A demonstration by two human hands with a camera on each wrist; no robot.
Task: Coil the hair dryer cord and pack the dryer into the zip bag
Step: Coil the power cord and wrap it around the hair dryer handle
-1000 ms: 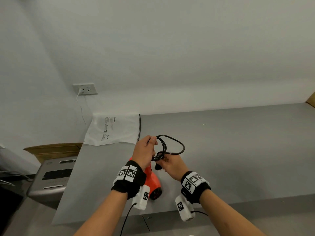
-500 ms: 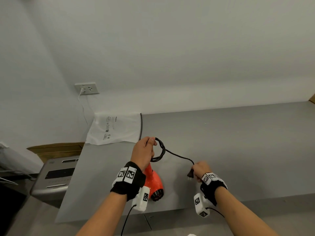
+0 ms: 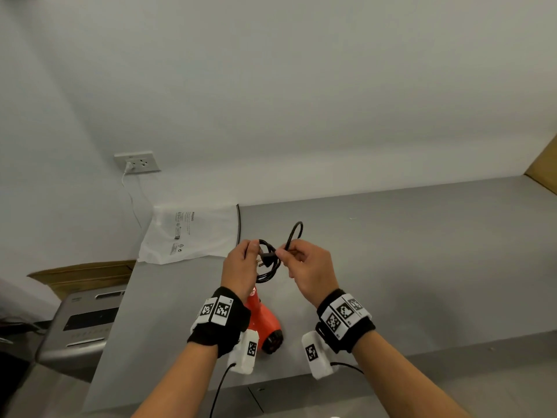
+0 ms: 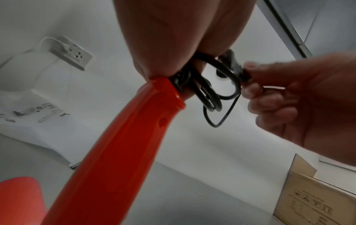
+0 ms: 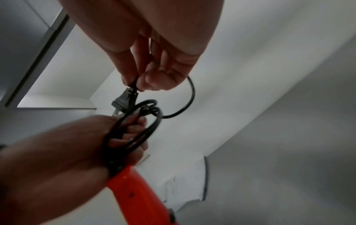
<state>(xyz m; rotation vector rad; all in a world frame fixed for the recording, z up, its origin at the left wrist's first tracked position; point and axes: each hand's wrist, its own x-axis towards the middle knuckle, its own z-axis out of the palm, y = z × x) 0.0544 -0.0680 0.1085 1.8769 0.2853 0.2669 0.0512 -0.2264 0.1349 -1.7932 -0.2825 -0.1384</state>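
The orange hair dryer (image 3: pixel 264 321) hangs nozzle-down over the grey table's front, its handle (image 4: pixel 123 144) rising to my left hand (image 3: pixel 241 267). That hand grips several loops of the black cord (image 3: pixel 269 267) at the handle's top. My right hand (image 3: pixel 307 267) pinches the cord just behind the plug (image 5: pixel 123 102), which points into the coil (image 5: pixel 134 129). A free loop of cord (image 3: pixel 297 232) arcs above the right hand. The white zip bag (image 3: pixel 193 233) lies flat at the table's far left corner.
A grey table (image 3: pixel 422 267) runs right along a white wall. A wall socket (image 3: pixel 137 162) with a white cable sits above the bag. A grey appliance (image 3: pixel 81 324) and cardboard (image 3: pixel 81 274) stand left of the table; a cardboard box (image 4: pixel 316 199) is at the right.
My right hand, which had drawn the plug end out to the right, has come back up to the left hand, bringing the plug to the coil. The cord's free part now arcs above.
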